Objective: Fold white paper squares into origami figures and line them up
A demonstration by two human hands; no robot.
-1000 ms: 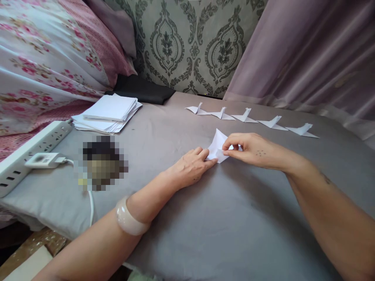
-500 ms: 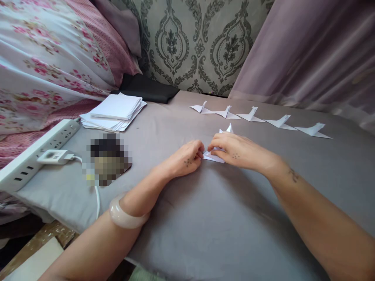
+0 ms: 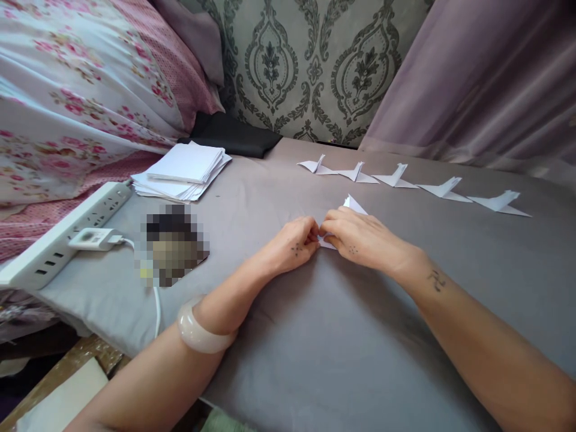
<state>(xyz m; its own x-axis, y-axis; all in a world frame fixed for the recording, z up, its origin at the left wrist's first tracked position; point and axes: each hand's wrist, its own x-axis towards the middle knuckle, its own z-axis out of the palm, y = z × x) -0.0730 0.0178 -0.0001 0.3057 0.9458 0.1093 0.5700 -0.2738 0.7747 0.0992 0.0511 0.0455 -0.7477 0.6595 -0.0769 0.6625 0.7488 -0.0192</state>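
Note:
A folded piece of white paper [image 3: 355, 204] lies mostly hidden under my hands at the middle of the grey cloth surface. My left hand [image 3: 297, 245] is closed, its fingers pinching the paper's left end. From the right, my right hand [image 3: 357, 238] bends over the same paper, fingers curled onto it and touching the left fingertips. One pointed flap sticks up behind the right knuckles. Further back stands a row of several folded paper figures [image 3: 398, 176], each with an upright part and spread points.
At the back left lies a stack of white paper [image 3: 185, 163], beside a black folded cloth [image 3: 234, 135]. A white power strip [image 3: 96, 216] with a charger [image 3: 93, 239] and cable runs along the left edge. A blurred object [image 3: 175, 246] sits near it.
My right hand has slid left along the folded paper, up against my left fingers. The paper's raised flap shows at a different angle. The view has shifted slightly.

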